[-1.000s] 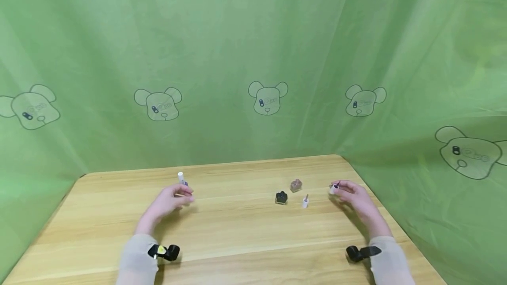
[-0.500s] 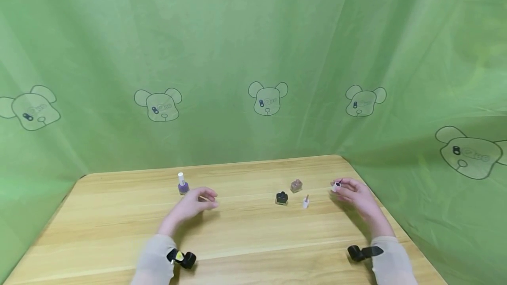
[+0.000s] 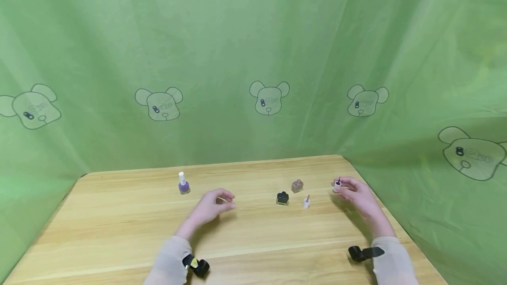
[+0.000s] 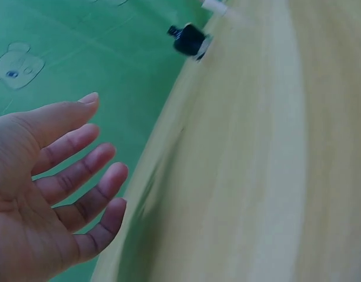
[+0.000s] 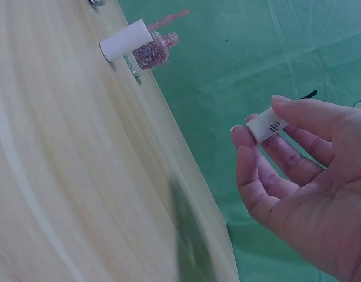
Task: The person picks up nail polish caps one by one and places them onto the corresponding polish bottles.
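My right hand (image 3: 358, 195) pinches a white nail polish cap (image 5: 267, 125) between thumb and fingers, its dark brush pointing up in the head view. My left hand (image 3: 211, 206) hovers over the table, fingers loosely bent and holding nothing. To the right of it stands an uncapped black nail polish bottle (image 3: 282, 198). Behind that is an uncapped pink glitter nail polish bottle (image 5: 152, 54). A second white cap (image 3: 306, 203) stands on the table with its pinkish brush upward. Left of my left hand, a purple nail polish bottle (image 3: 184, 186) stands with its white cap on.
The wooden table (image 3: 245, 250) ends at a green curtain (image 3: 222, 135) printed with bear faces, which hangs behind it and along the right side. Black cameras are strapped to both wrists.
My left hand has moved away from the purple bottle, to the right toward the black bottle. The purple bottle stays standing. My right hand still holds the cap, its brush now more upright.
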The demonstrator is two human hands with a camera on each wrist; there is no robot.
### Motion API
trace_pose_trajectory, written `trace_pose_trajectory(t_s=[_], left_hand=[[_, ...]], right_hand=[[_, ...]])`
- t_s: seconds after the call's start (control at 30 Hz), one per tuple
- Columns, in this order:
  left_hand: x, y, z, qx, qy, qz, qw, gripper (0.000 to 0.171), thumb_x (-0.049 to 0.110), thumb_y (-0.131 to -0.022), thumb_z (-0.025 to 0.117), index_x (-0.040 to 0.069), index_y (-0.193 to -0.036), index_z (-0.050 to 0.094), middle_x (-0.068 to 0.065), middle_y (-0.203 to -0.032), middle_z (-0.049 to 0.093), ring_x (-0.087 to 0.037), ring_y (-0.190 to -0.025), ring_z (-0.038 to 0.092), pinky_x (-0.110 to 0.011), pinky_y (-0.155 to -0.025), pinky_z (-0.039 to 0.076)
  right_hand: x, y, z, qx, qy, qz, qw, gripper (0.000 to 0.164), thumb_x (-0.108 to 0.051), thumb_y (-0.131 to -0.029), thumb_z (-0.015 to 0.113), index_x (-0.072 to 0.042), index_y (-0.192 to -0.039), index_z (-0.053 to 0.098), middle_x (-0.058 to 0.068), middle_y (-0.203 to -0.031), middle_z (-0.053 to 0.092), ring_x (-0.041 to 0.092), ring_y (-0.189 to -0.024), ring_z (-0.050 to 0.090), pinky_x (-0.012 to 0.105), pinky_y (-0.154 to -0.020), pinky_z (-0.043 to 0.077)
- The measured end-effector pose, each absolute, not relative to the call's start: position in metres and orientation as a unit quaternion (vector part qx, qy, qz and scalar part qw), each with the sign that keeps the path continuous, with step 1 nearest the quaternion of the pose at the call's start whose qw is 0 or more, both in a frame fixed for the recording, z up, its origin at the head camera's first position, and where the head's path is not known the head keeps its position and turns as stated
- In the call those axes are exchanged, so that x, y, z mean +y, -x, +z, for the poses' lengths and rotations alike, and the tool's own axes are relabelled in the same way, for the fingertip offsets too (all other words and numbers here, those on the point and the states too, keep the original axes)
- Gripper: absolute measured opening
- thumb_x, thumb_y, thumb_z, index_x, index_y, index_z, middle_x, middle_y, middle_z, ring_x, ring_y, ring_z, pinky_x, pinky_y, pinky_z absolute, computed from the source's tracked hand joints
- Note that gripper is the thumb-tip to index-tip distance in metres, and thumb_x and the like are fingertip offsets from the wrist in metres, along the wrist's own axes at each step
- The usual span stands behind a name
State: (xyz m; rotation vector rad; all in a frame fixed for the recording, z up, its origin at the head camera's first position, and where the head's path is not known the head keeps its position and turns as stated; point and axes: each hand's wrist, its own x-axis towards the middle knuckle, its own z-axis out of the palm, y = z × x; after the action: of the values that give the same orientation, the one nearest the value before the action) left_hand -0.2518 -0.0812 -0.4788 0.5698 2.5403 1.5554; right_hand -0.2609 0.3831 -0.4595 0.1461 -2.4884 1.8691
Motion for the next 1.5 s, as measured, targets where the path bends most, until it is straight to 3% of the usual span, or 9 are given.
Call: trace_pose_trajectory(t_s=[0.57, 0.9, 1.27, 1.5], left_hand=[[-0.012, 0.249, -0.484, 0.830, -0.228, 0.502, 0.083, 0.030, 0.023, -0.087, 0.073, 0.005, -0.110, 0.066, -0.011, -0.108, 0.070, -0.017, -0.091, 0.062, -0.024, -0.079, 0.051], [0.016, 0.259, -0.490, 0.828, -0.202, 0.518, 0.073, 0.032, 0.020, -0.085, 0.074, 0.008, -0.113, 0.065, -0.009, -0.108, 0.070, -0.016, -0.093, 0.063, -0.026, -0.083, 0.053], [0.045, 0.272, -0.499, 0.826, -0.153, 0.540, 0.046, 0.046, 0.018, -0.081, 0.078, 0.005, -0.122, 0.063, -0.015, -0.110, 0.069, -0.027, -0.101, 0.065, -0.039, -0.093, 0.053], [0.059, 0.272, -0.499, 0.836, -0.144, 0.528, 0.033, 0.050, 0.019, -0.080, 0.079, 0.006, -0.125, 0.063, -0.014, -0.111, 0.069, -0.029, -0.105, 0.065, -0.040, -0.094, 0.053]], right_hand=[[0.376, 0.259, -0.454, -0.834, -0.050, 0.550, 0.027, 0.052, -0.018, -0.092, 0.067, 0.009, -0.131, 0.047, -0.020, -0.105, 0.068, -0.004, -0.093, 0.063, 0.022, -0.084, 0.055], [0.371, 0.257, -0.450, -0.843, -0.059, 0.534, 0.033, 0.050, -0.016, -0.092, 0.067, 0.009, -0.130, 0.049, -0.012, -0.107, 0.069, -0.004, -0.090, 0.062, 0.023, -0.080, 0.055], [0.367, 0.260, -0.447, -0.863, -0.068, 0.499, 0.036, 0.046, -0.020, -0.093, 0.066, 0.007, -0.127, 0.052, 0.010, -0.113, 0.067, -0.005, -0.092, 0.060, 0.015, -0.082, 0.052], [0.367, 0.258, -0.446, -0.857, -0.070, 0.508, 0.040, 0.045, -0.018, -0.093, 0.066, 0.008, -0.126, 0.052, 0.004, -0.111, 0.069, -0.005, -0.091, 0.061, 0.014, -0.081, 0.052]])
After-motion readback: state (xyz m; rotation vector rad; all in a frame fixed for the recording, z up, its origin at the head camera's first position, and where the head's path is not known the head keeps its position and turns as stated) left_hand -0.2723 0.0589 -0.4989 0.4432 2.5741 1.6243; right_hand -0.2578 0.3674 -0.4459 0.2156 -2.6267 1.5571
